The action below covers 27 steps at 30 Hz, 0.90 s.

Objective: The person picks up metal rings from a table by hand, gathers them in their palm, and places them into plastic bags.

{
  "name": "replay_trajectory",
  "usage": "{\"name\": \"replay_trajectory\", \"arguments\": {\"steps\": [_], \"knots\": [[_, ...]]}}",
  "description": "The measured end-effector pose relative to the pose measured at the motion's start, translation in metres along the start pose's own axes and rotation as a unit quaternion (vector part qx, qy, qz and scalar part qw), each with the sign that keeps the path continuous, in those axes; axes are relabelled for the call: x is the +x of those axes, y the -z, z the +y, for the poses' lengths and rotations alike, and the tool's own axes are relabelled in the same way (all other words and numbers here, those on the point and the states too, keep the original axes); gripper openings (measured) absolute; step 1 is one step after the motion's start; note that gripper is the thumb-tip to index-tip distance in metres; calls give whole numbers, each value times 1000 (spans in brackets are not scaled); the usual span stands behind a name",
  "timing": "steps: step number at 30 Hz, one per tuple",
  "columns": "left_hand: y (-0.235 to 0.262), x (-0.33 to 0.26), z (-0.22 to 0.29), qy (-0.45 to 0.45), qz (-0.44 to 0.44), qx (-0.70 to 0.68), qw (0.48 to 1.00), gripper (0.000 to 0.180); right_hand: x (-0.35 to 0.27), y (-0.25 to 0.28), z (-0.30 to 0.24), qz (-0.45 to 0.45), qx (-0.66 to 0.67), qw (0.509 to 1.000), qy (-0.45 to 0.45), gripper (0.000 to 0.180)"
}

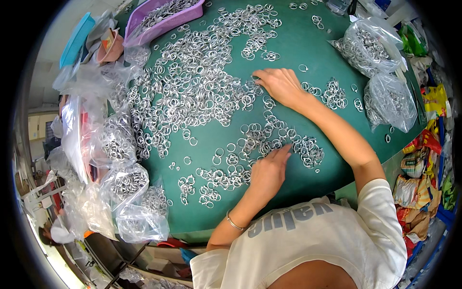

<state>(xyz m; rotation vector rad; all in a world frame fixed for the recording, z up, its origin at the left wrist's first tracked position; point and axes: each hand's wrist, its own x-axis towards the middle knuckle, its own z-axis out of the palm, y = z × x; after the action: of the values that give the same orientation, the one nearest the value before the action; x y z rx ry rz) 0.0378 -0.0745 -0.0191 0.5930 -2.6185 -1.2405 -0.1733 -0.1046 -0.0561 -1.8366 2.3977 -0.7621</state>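
White shirt (308, 245), round silver rings (192, 82), facing mixed ways

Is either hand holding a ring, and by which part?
Cannot tell. The right hand is at the rim of a metal ring, grip unclear; the left hand is at a pile of rings, no hold visible.

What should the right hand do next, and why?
Perhaps the right hand should slide a few rings toward the left hand. Its fingertips are at the edge of the big spread of metal rings, while the left hand's fingertips are beside a smaller ring cluster.
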Motion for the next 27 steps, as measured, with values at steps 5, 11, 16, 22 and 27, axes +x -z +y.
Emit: {"name": "replay_trajectory", "arguments": {"steps": [5,11,16,22,27], "knots": [[14,2,-11,43,56,-142,987,20,-8,3,12,73,456,879,-119,11],[29,4,-21,62,121,-80,987,21,-7,43,0,-28,787,530,-315,13],[46,43,-36,41,142,79,986,22,0,18,-16,-51,194,975,-99,13],[45,76,-62,24,130,237,962,19,-16,5,12,13,271,957,-104,16],[53,51,-64,56,120,225,965,13,-26,53,12,-75,393,862,-311,23]]}}
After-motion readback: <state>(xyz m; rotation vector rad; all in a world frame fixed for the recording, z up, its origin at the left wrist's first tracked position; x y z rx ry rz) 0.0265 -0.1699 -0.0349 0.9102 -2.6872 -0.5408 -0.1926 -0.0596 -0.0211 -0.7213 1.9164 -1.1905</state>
